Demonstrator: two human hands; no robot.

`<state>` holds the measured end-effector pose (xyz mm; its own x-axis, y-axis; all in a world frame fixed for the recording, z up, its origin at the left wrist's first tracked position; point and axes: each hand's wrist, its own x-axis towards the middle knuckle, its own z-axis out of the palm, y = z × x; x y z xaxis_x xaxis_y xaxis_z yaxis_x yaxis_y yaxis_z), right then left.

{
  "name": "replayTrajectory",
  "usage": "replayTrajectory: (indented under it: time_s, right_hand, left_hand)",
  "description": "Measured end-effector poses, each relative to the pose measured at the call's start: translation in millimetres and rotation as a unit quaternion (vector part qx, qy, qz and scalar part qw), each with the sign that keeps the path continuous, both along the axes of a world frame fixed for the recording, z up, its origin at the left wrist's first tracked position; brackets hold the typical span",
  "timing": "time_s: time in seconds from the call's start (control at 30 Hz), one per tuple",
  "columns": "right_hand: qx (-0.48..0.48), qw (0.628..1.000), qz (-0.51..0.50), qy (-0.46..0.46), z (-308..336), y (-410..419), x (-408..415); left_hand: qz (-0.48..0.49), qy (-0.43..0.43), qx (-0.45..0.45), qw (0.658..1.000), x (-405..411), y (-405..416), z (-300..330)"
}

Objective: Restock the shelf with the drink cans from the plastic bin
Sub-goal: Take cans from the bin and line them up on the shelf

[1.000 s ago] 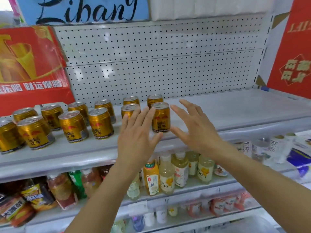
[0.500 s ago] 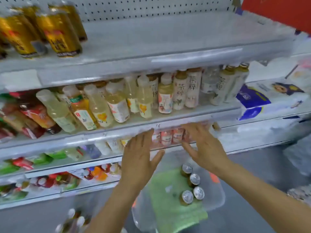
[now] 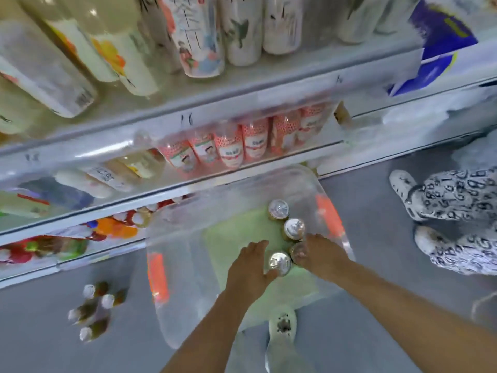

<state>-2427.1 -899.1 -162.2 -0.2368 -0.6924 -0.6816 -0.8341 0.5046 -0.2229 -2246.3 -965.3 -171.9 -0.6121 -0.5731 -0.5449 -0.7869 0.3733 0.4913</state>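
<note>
A clear plastic bin [image 3: 185, 265] with orange handles stands on the floor below the shelves, a green cloth [image 3: 236, 238] on its bottom. Several gold drink cans with silver tops stand in it at the right. My left hand [image 3: 248, 267] curls round the nearest can [image 3: 280, 261] from the left. My right hand [image 3: 321, 255] grips the can beside it [image 3: 296, 250] from the right. Two more cans [image 3: 294, 228] [image 3: 279, 208] stand free behind them. The top shelf with the restocked cans is out of view.
Shelf edges [image 3: 215, 103] packed with bottles jut out just above the bin. A cluster of bottles [image 3: 91, 310] stands on the grey floor at the left. Another person's patterned trouser legs and shoes [image 3: 457, 208] are at the right. My shoe [image 3: 282, 325] is under the bin's near edge.
My view has swung down from the top shelf to the floor. Both hands dropped from the shelved cans into the bin and closed on two cans.
</note>
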Motion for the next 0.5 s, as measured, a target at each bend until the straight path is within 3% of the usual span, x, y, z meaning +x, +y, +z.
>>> replayTrajectory:
  time_s: [0.1, 0.27, 0.5]
  right_hand:
    - [0.032, 0.998, 0.043, 0.016, -23.7, -6.1, 7.4]
    - [0.057, 0.996, 0.012, 0.064, -49.7, -11.1, 11.3]
    - [0.060, 0.994, 0.010, 0.094, -53.0, -12.9, 16.0]
  left_hand:
    - [-0.021, -0.020, 0.028, 0.999, -11.1, 7.6, -35.2]
    - [-0.002, -0.025, 0.073, 0.997, -24.1, 12.1, -71.1]
    - [0.005, -0.015, 0.053, 0.998, -25.7, 9.2, -80.1]
